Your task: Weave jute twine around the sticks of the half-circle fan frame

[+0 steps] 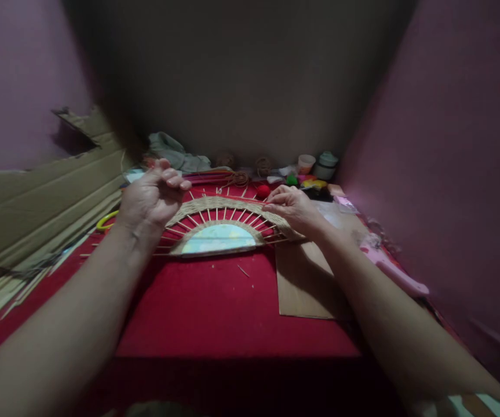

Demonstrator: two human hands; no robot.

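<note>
A strand of red yarn (241,198) stretches between my hands, above a half-round woven piece (215,202) with thin sticks fanning out from a pale blue-green half-disc (219,238). My right hand (291,207) pinches the yarn between thumb and fingertips, over the right part of the woven band. Raised at the left end of the piece, my left hand (152,194) has its fingers curled in. The strand runs towards those fingers, though the exact grip is hidden. Just behind the right fingertips lies a red ball (263,190), perhaps of the same yarn.
The piece lies on a red-covered table (215,313). A cardboard sheet (306,284) is under my right forearm, and a pink tool (393,269) lies farther right. Yellow scissor-like handles (106,220) show at left. A cup (306,164) and a jar (325,165) stand by the back wall.
</note>
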